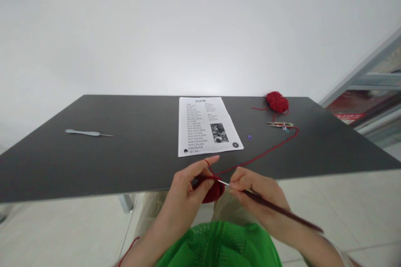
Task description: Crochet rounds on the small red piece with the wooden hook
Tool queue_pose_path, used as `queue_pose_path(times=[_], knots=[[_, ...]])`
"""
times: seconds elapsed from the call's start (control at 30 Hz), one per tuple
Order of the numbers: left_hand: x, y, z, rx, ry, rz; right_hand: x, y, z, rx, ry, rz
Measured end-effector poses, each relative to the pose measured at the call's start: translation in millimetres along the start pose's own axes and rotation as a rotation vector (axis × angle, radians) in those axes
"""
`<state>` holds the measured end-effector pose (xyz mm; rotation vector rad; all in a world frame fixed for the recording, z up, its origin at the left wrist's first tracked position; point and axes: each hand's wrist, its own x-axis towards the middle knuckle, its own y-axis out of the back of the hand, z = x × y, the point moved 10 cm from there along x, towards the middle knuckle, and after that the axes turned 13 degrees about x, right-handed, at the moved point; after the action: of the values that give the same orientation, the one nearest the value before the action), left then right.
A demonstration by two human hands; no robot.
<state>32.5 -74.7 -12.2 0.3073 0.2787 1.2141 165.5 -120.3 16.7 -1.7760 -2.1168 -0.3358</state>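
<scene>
While the left hand (184, 190) pinches red crochet (214, 192) and the right (255, 187) a hook (275, 204), the pattern (206, 127) lists R30.

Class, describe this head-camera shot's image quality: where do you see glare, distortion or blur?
Head view: the white wall is washed out by bright light; the wide lens stretches and tilts the dark table; small text on the printed sheet is soft; the left hand and right hand loom large near the lens.
</scene>
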Motion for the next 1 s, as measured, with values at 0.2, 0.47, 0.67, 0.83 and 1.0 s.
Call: queue_pose_path(times=[0.2, 0.47, 0.67, 0.83, 1.0], knots=[[0.6, -9.7, -5.2, -0.309, 0.079, -0.062, 1.8, 3.9, 39.2, 0.496, -0.215, 0.205], [-6.8, -38.1, -26.2, -0.654, 0.303, -0.100, -25.3, -28.9, -12.5, -0.563, 0.546, 0.051], [-1.2, -35.1, -26.5, -0.759, 0.330, -0.208, -3.3, 2.1, 3.2, -0.025, 0.244, 0.142], [3.5, -28.8, -22.4, -0.683, 0.285, -0.243, 2.6, 6.6, -7.7, -0.033, 0.184, 0.085], [2.8, -30.5, -22.0, -0.601, 0.298, -0.336, 7.8, 2.6, -18.9, -0.096, 0.161, -0.016]])
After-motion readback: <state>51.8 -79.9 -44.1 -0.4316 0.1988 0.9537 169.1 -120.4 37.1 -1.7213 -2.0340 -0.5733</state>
